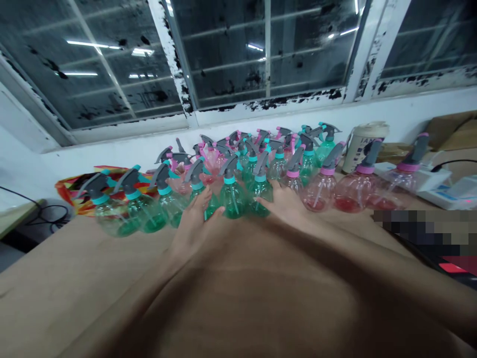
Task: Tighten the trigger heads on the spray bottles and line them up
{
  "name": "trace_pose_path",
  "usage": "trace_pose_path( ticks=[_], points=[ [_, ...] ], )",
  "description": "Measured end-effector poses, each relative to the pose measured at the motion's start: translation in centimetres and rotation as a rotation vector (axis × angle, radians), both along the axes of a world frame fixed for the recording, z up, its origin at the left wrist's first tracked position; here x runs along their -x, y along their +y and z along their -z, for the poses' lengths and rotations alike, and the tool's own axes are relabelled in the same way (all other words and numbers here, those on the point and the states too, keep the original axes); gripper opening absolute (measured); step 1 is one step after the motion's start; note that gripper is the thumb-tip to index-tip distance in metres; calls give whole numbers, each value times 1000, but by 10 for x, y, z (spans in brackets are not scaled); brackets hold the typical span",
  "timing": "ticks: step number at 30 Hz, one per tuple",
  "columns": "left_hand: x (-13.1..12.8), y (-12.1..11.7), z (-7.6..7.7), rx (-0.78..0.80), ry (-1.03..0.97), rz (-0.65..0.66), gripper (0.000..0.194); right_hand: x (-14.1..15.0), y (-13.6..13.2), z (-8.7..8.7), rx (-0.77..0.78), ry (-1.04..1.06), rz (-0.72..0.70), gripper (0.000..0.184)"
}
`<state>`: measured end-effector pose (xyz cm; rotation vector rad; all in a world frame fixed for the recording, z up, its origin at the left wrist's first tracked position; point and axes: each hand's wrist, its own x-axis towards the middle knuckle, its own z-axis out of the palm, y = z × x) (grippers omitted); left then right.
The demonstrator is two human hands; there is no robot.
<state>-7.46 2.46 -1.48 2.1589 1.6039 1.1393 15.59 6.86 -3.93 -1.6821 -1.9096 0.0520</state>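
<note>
Spray bottles with grey trigger heads stand in rows on the wooden table. My left hand (196,219) reaches to the front row with thumb and fingers apart, lying against a green spray bottle (212,205) that it partly covers. Between my hands stands another green spray bottle (233,199) with a turquoise collar. My right hand (286,201) is also spread, its thumb beside a third green spray bottle (260,191) and its fingertips close to a pink spray bottle (294,183). Whether the right fingertips touch the bottles is hard to tell.
More pink bottles (353,193) continue the front row rightward. Behind are a pale cup (363,144), cardboard (452,130) and white power strips (443,191). A red-orange bag (80,191) lies behind the left bottles. A dark device (410,248) sits at the right edge, partly pixelated.
</note>
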Motion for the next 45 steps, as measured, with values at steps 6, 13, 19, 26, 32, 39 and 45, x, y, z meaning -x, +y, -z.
trace_pose_path(
  ticks=[6,13,19,26,32,39,45],
  points=[
    [0,-10,5,-21,16,44,55,3,-1,3,-7,2,-14,68],
    [-3,-34,7,49,43,110,53,2,-7,3,-22,-8,-14,67],
    [-20,-45,5,128,-11,147,46,-5,-42,0,-13,-68,-33,69],
    [-57,-31,4,167,-95,278,69,-10,-99,1,-13,-124,-180,63],
    [-80,-35,-6,131,-232,359,58,-19,-122,15,9,-105,-354,70],
    [-90,-33,-8,128,-266,396,26,-40,-118,17,84,23,-544,72],
    [-94,-21,-7,151,-264,297,22,-57,-81,38,67,71,-597,67]
  ],
)
